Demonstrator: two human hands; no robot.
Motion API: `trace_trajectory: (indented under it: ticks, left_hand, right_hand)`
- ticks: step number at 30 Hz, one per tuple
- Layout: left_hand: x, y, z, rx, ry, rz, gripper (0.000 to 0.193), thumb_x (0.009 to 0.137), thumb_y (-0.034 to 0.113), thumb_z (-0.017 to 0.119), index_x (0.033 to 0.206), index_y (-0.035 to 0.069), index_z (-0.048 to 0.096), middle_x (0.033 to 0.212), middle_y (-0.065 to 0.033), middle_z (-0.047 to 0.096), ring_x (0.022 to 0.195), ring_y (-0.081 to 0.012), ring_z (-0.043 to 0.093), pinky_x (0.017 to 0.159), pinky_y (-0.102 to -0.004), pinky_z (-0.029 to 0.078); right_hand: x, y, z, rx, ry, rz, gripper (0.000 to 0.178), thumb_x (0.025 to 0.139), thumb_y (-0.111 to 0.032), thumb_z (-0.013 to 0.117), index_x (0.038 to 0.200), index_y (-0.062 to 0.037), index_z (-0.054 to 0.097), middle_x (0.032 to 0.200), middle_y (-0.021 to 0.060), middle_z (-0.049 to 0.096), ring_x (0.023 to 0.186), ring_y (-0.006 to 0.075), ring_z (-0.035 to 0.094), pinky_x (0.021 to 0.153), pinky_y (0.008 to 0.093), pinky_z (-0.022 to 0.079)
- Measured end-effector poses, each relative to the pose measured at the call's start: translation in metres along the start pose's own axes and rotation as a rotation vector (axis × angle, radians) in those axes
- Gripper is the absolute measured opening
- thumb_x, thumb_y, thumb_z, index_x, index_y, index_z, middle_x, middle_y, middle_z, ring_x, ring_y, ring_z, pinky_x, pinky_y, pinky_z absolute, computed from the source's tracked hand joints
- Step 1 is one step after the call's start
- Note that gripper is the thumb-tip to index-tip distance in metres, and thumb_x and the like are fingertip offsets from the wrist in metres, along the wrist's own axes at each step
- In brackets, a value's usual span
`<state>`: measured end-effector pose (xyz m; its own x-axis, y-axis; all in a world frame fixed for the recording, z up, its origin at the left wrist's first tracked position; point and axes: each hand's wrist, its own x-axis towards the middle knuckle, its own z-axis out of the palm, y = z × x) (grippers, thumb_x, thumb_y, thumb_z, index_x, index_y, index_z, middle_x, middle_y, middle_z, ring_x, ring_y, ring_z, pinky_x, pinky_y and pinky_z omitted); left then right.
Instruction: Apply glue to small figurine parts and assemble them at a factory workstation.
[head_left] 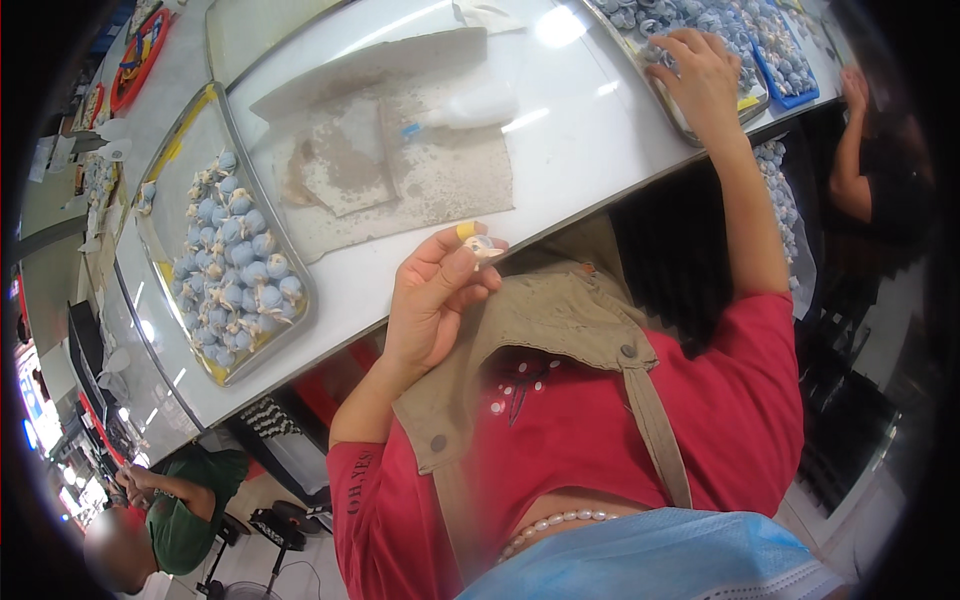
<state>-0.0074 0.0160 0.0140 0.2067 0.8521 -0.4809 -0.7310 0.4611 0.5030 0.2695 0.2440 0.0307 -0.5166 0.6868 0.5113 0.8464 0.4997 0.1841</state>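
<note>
Close to the table's front edge, my left hand (pixel 435 295) pinches a small cream-coloured piece (pixel 482 248) with a bit of pale blue on it. Yellow tape wraps one of that hand's fingertips. My right hand (pixel 703 82) reaches to the far right, its fingers apart over a heap of blue-grey cupped pieces (pixel 640 15) in a metal tray (pixel 668 108). The fingertips touch the heap, and their undersides are hidden. Between the hands, a white squeeze bottle with a blue tip (pixel 465 112) lies on a stained cardboard sheet (pixel 460 190).
On the left, a metal tray (pixel 308 300) holds many round blue pieces with cream ends (pixel 232 250). A blue basket (pixel 797 100) of similar pieces stands beside the right tray. A red basket (pixel 140 60) lies far left. Other people sit at right (pixel 890 190) and lower left (pixel 185 510).
</note>
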Motion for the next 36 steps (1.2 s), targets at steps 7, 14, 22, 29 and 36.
trace_trajectory:
  ticks: [7, 14, 22, 29, 36]
  left_hand:
    - [0.000, -0.016, 0.017, 0.065, 0.087, 0.045, 0.033, 0.083, 0.007, 0.059, 0.114, 0.000, 0.050, 0.105, -0.0111, 0.059, 0.078, -0.0117, 0.058, 0.067, -0.0177, 0.047]
    - [0.006, -0.025, 0.022, 0.071, 0.051, 0.033, 0.042, 0.078, -0.002, 0.062, 0.117, -0.003, 0.048, 0.106, -0.0102, 0.058, 0.087, -0.0135, 0.057, 0.079, -0.0237, 0.046]
    - [-0.001, -0.020, 0.023, 0.254, 0.030, 0.007, 0.039, 0.078, -0.007, 0.058, 0.115, -0.004, 0.048, 0.102, -0.0112, 0.058, 0.092, -0.0146, 0.058, 0.083, -0.0261, 0.047]
    - [-0.004, -0.016, 0.007, 0.381, 0.029, 0.071, 0.033, 0.081, 0.000, 0.059, 0.112, -0.004, 0.051, 0.097, -0.0079, 0.060, 0.086, -0.0111, 0.057, 0.077, -0.0231, 0.046]
    - [-0.013, -0.012, 0.004, 0.272, 0.050, 0.369, 0.035, 0.085, 0.001, 0.055, 0.118, -0.003, 0.048, 0.095, -0.0061, 0.059, 0.085, -0.0097, 0.055, 0.076, -0.0235, 0.046]
  right_hand:
    - [0.001, 0.007, -0.002, 0.436, -0.113, 0.018, 0.014, 0.074, -0.012, 0.065, 0.089, -0.0103, 0.064, 0.092, 0.0021, 0.061, 0.084, 0.0221, 0.056, 0.074, 0.0299, 0.045]
    - [-0.017, -0.084, -0.067, 1.041, -0.413, -0.388, 0.047, 0.064, -0.002, 0.069, 0.109, -0.0044, 0.054, 0.082, 0.0062, 0.060, 0.082, 0.0221, 0.056, 0.072, 0.0281, 0.046]
    - [-0.004, -0.129, -0.092, 0.740, -0.360, -0.846, 0.034, 0.073, -0.012, 0.054, 0.107, -0.0105, 0.053, 0.080, -0.0006, 0.059, 0.083, 0.0147, 0.050, 0.077, 0.0272, 0.036]
    - [-0.003, -0.156, -0.092, 0.565, -0.335, -0.934, 0.037, 0.075, -0.013, 0.053, 0.111, -0.0104, 0.051, 0.083, -0.0017, 0.059, 0.088, 0.0144, 0.050, 0.079, 0.0286, 0.034]
    - [-0.021, -0.159, -0.079, 0.869, -0.126, -0.316, 0.030, 0.059, -0.022, 0.074, 0.088, -0.0194, 0.066, 0.080, -0.0076, 0.060, 0.084, 0.0173, 0.051, 0.076, 0.0345, 0.029]
